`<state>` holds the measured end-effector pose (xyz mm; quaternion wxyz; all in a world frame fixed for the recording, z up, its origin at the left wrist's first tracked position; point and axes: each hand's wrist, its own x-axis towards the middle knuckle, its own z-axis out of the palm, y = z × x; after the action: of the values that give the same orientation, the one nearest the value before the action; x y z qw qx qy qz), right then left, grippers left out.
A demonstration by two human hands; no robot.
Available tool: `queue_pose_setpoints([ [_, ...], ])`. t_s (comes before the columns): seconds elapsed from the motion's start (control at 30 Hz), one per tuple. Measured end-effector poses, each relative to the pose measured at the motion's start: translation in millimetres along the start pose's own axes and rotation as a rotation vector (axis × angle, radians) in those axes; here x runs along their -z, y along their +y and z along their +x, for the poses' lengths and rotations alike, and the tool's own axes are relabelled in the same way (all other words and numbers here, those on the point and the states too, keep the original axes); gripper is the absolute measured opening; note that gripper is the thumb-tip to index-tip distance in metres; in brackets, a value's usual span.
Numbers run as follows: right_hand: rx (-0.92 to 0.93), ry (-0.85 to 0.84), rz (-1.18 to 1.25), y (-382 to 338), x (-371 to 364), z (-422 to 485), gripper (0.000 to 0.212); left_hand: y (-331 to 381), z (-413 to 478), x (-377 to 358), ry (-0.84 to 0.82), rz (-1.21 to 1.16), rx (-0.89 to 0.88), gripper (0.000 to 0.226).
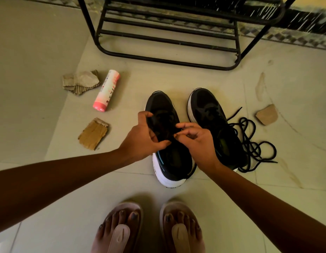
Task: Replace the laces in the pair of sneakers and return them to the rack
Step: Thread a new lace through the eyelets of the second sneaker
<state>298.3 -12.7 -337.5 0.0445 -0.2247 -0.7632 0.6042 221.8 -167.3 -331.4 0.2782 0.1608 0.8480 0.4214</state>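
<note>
Black fabric sneakers with white rubber soles [204,106], two, are standing side by side on the floor before one black metal-bar rack [167,60]. They are probably handling light: soft uppers, stiff soles. Loose black cord lace [253,143], count unclear, is lying limp beside them and is best taken by its tip. The left hand [142,137] is gripping one sneaker's tongue. The right hand [198,141] is pinching narrowly at the eyelets; what it holds cannot be told.

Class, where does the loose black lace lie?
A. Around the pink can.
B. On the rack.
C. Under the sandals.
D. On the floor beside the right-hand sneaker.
D: the loose lace lies tangled on the floor beside the right-hand sneaker.
</note>
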Motion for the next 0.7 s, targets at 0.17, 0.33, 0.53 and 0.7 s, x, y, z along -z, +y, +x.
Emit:
queue_pose_setpoints([
  [0.17, -0.052, 0.063, 0.090, -4, 1, -2, 0.022, 5, 0, -3, 0.001, -0.055, -0.025, 0.110],
  [0.33, 0.019, 0.074, -0.069, -7, 2, -3, 0.015, 2, 1, -5, 0.008, 0.036, -0.097, 0.079],
  [0.53, 0.164, 0.178, -0.200, -3, 1, -8, 0.010, 1, -1, -7, 0.014, 0.062, -0.145, 0.035],
  [0.7, 0.135, 0.257, -0.114, -9, -1, -11, 0.016, -1, 1, -7, 0.025, 0.054, -0.162, 0.030],
])
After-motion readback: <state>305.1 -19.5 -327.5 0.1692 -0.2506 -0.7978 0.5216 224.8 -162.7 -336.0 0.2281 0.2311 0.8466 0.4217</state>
